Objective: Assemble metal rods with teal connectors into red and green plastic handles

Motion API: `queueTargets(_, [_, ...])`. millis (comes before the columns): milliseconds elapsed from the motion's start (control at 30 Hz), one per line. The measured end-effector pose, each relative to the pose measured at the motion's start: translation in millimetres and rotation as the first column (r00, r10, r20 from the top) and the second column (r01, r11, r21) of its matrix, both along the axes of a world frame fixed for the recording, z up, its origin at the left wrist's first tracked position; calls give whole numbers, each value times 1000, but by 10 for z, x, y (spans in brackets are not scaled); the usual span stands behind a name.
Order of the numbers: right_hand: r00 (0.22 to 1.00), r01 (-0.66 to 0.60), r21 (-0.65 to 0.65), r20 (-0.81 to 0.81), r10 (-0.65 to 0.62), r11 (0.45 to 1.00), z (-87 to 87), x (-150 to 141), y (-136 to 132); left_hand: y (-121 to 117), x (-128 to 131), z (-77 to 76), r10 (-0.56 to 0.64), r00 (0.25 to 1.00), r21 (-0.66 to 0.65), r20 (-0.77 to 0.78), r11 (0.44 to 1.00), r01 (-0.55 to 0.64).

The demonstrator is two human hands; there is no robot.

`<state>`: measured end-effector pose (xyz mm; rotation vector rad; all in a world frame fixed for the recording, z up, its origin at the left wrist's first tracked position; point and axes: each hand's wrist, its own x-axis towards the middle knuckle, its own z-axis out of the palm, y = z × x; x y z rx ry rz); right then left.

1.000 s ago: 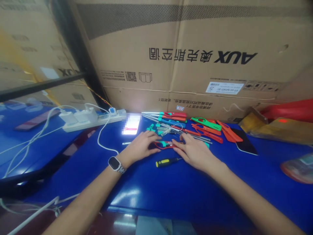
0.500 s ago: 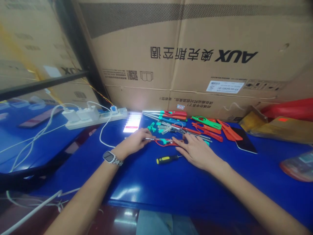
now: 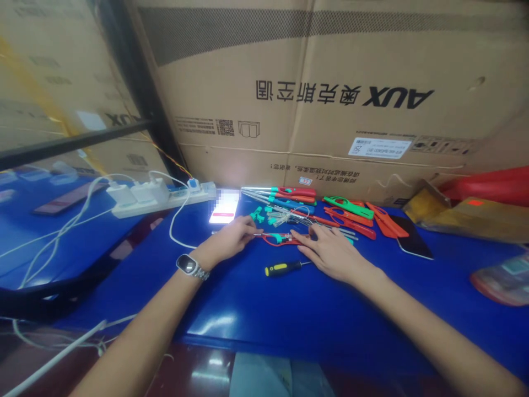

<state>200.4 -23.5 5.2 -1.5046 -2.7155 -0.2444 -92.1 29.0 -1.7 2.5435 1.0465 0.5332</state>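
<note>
Your left hand (image 3: 232, 238) slid left and pinches a thin rod (image 3: 258, 235); your right hand (image 3: 333, 251) touches the red case (image 3: 293, 243), but I can't tell its grip.

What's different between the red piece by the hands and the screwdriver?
Colour: the red piece has a teal part, while the screwdriver has a black-and-yellow handle.
Handling: the right hand has fingers on the red piece; the screwdriver's handle is untouched.
Place: the screwdriver lies nearer the wearer than the red piece.
Both run roughly sideways.
</note>
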Motion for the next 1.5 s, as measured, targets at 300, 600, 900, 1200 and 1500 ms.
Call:
queueTargets(300, [999,28,-18,-35,-29,999,-7,-31,-14,-74,49,-4,105,994,31,-44,994,-103])
queueTargets(600, [993,15,-34,-114,-18,999,34,19,37,-121,123,114,158,986,108,-44,982,-152])
queueTargets(900, [991,-29,23,-129,32,999,9,49,9,66,515,327,86,996,114,-21,990,-83])
queueTargets(1200, [971,12,20,-238,-7,1000,-28,127,-108,-30,618,95,62,992,152,110,985,-78])
queueTargets(1500, [934,64,0,-353,-60,998,-60,246,-231,-120,672,92,-113,986,246,-125,959,141])
